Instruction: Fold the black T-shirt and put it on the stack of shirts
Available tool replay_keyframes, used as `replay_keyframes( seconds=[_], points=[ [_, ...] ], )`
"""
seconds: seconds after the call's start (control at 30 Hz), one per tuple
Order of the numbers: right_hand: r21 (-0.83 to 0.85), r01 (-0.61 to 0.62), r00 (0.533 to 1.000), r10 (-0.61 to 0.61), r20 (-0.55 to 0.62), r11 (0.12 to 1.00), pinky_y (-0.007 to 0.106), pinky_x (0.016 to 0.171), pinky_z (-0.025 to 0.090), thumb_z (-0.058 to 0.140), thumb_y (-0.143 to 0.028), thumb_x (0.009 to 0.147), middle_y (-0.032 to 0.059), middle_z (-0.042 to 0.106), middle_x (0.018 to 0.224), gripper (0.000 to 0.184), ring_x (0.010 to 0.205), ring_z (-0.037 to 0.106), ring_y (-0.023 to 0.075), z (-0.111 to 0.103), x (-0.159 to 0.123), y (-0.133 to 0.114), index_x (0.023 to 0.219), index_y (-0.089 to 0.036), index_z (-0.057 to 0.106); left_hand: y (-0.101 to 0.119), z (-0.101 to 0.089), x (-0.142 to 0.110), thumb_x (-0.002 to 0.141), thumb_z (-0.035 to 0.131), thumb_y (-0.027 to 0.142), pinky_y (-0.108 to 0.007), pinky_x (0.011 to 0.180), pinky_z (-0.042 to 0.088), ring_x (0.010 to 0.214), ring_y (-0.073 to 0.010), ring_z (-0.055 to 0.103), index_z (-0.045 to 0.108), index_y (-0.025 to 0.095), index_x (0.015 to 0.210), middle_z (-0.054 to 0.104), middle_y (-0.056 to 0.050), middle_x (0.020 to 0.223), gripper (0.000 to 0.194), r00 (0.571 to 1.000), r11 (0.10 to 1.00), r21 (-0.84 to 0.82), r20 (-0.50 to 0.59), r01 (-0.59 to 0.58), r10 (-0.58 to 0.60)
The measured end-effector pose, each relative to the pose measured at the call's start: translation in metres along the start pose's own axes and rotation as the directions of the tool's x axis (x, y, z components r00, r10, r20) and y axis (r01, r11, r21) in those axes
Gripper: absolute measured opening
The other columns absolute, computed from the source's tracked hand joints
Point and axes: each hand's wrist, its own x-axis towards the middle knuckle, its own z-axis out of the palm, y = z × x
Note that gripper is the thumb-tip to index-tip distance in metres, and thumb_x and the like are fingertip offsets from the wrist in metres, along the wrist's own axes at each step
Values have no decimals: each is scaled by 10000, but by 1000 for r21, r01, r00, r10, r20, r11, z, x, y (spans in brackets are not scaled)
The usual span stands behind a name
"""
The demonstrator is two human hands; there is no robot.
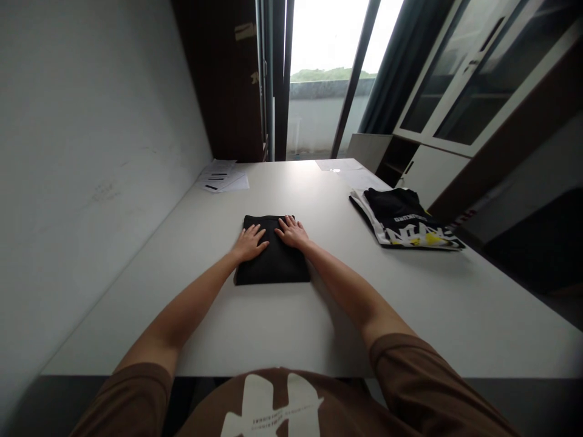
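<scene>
A folded black garment (273, 264) lies flat on the white table (282, 328) in front of me. My left hand (250, 241) rests palm down on its left half, fingers stretched out and a little apart. On the upper right part of the cloth, my right hand (292, 232) lies flat too, with its fingers spread. Neither hand holds anything; both press on the garment.
A stack of folded clothes (405, 224), black on top with white and yellow print, sits at the table's right. Papers (221, 178) lie at the far left corner, another sheet (337, 165) at the far edge. A wall runs along the left; cabinets (455, 91) stand right.
</scene>
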Motion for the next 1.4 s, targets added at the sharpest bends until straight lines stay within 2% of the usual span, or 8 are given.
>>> replay_keyframes(
  seconds=[0.2, 0.43, 0.6, 0.8, 0.93, 1.13, 1.27, 1.4],
  points=[
    [-7, -22, 1000, 22, -4, 1000, 523, 1263, 99, 310, -637, 1047, 118, 114, 1723, 729, 1594, 71, 277, 0, 1, 9, 1647, -224, 271, 23, 4, -49, 1045, 372, 543, -485, 1283, 160, 1576, -268, 222, 350, 228, 1617, 257, -79, 1704, 653, 986, 986, 9, -1, -166, 166],
    [-47, 18, 1000, -19, -16, 999, 516, 1268, 112, 383, -600, 1040, 140, 167, 1710, 730, 1588, 116, 295, -14, 1, -1, 1630, -176, 315, 31, -8, -86, 986, 459, 607, -477, 1291, 146, 1591, -284, 167, 287, 204, 1640, 205, -94, 1716, 788, 981, 981, -15, 9, -191, 191],
    [-10, 213, 976, -213, -35, 977, 451, 1282, 132, 351, -609, 1046, 104, 233, 1698, 716, 1585, 153, 255, -4, -27, -27, 1624, -186, 337, 31, -7, -88, 904, 549, 689, -490, 1288, 166, 1583, -322, 187, 314, 174, 1628, 214, -144, 1707, 918, 993, 993, -26, -37, -117, 116],
    [-10, 221, 975, -221, -22, 975, 448, 1289, 132, 321, -580, 1060, 100, 214, 1699, 702, 1589, 133, 252, -1, -62, -30, 1623, -161, 338, 31, -5, -87, 929, 498, 708, -502, 1286, 168, 1584, -326, 179, 303, 147, 1630, 221, -163, 1702, 918, 996, 996, -36, -33, -85, 84],
    [57, 262, 963, -264, 48, 963, 472, 1291, 149, 423, -687, 995, 89, 190, 1704, 813, 1586, 140, 270, -12, -93, -27, 1640, -208, 302, 33, -7, -93, 915, 531, 694, -512, 1288, 157, 1584, -331, 179, 305, 172, 1632, 217, -151, 1705, 915, 996, 995, -41, -21, -93, 92],
    [47, 354, 935, -355, 10, 934, 488, 1299, 162, 425, -696, 987, 84, 210, 1696, 844, 1579, 156, 281, -18, -146, -25, 1657, -212, 255, 43, -11, -102, 891, 571, 687, -506, 1295, 142, 1594, -331, 128, 293, 143, 1634, 117, -155, 1723, 962, 980, 980, -43, -42, -196, 195],
    [39, 357, 933, -358, 20, 933, 489, 1307, 134, 430, -722, 971, 82, 203, 1694, 874, 1582, 139, 283, -22, -160, -15, 1651, -195, 275, 49, -16, -103, 922, 529, 700, -480, 1300, 121, 1595, -297, 142, 219, 196, 1661, 122, -108, 1728, 946, 965, 964, -53, 22, -261, 263],
    [30, 367, 928, -368, 57, 930, 490, 1311, 106, 449, -743, 949, 58, 162, 1702, 912, 1586, 112, 272, -28, -170, -9, 1661, -217, 231, 55, -23, -106, 957, 514, 658, -475, 1304, 60, 1602, -274, 102, 185, 230, 1668, 106, -71, 1731, 893, 930, 930, -54, 25, -365, 366]
  ],
)
